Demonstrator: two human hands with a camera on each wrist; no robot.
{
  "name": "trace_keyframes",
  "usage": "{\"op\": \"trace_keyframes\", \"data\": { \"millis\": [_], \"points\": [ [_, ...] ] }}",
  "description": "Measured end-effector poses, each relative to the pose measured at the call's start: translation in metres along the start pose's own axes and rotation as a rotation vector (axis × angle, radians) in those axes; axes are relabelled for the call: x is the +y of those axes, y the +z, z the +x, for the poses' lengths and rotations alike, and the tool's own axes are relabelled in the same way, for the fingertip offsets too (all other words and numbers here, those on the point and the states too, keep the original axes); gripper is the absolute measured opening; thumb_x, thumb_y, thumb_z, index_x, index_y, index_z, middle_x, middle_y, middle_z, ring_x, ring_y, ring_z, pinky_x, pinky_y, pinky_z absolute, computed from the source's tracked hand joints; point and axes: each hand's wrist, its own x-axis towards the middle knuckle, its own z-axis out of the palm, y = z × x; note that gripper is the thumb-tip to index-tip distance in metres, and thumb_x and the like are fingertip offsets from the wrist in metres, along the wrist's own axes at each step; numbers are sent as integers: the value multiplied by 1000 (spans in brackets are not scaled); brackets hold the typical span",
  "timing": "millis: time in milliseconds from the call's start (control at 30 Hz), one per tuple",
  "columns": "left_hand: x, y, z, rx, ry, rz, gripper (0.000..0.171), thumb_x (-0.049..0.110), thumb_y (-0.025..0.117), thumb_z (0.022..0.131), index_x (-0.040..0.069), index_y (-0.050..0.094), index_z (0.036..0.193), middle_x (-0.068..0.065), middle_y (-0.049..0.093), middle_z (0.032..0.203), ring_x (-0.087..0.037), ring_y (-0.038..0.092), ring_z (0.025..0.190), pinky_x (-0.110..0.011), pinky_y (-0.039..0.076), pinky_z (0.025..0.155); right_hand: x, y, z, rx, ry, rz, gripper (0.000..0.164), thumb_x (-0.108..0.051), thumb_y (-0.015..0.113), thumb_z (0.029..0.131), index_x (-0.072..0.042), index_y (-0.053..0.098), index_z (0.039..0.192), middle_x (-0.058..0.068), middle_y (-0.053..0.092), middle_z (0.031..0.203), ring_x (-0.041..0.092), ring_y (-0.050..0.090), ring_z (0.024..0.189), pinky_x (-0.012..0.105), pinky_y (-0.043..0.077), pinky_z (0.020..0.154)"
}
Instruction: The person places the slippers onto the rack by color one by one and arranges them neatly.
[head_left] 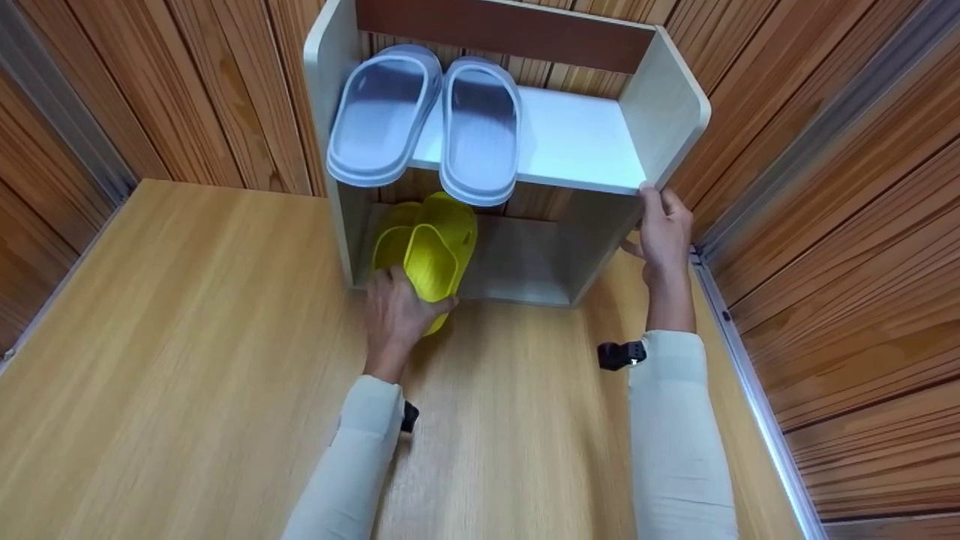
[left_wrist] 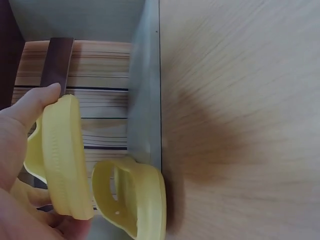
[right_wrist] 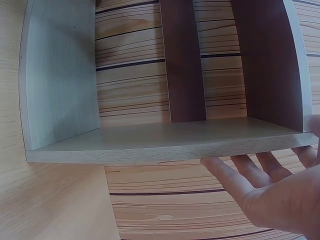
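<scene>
My left hand [head_left: 397, 304] grips a yellow slipper [head_left: 433, 262] by its heel end, thumb on one side and fingers on the other. In the left wrist view this held slipper [left_wrist: 64, 155] is raised above the bottom board. Its mate, another yellow slipper [left_wrist: 147, 200], rests low in the compartment, partly hidden behind the held one in the head view. My right hand [head_left: 664, 229] holds the right side panel of a small shoe rack [head_left: 671, 105], thumb at the front edge by the upper shelf. In the right wrist view several fingers [right_wrist: 227, 175] lie against the panel's outer face.
Two grey slippers [head_left: 480, 131] stand side by side on the white upper shelf [head_left: 574, 139], heels over its front edge. A brown back rail [head_left: 510, 34] spans the rack's top. Wood-plank walls [head_left: 847, 300] rise behind and at both sides of the wooden floor [head_left: 187, 360].
</scene>
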Motion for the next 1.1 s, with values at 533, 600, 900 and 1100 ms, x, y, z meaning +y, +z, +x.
{"op": "trace_keyframes", "data": {
  "millis": [533, 600, 900, 1100],
  "points": [
    [2, 18, 9, 0, -31, -7, 84, 47, 78, 67, 11, 35, 130, -10, 47, 117, -27, 45, 105, -42, 41, 99, 4, 0, 3, 15, 1, -10, 33, -45, 49, 94, -17, 57, 109, 7, 50, 119, 31, 49, 118, 57, 43, 98],
    [5, 20, 9, -6, -41, -7, 84, 47, 78, 68, 12, 34, 130, -10, 45, 118, -27, 43, 106, -41, 39, 101, 3, 0, 4, 13, 4, -9, 34, -45, 49, 93, -16, 57, 109, 7, 49, 121, 30, 48, 118, 57, 42, 99],
    [11, 33, 10, 1, -67, 4, 81, 45, 80, 67, 10, 38, 127, -11, 47, 117, -27, 44, 106, -40, 39, 101, 2, -1, 2, 4, 16, -20, 35, -46, 48, 94, -19, 57, 114, 7, 47, 124, 31, 48, 119, 56, 42, 99],
    [16, 46, 11, 48, -81, 17, 78, 46, 79, 67, 7, 42, 123, -13, 48, 112, -27, 44, 103, -39, 42, 96, 1, 0, 0, -2, -12, -10, 33, -44, 49, 94, -17, 57, 111, 9, 48, 124, 34, 48, 120, 57, 42, 98]
  ]
}}
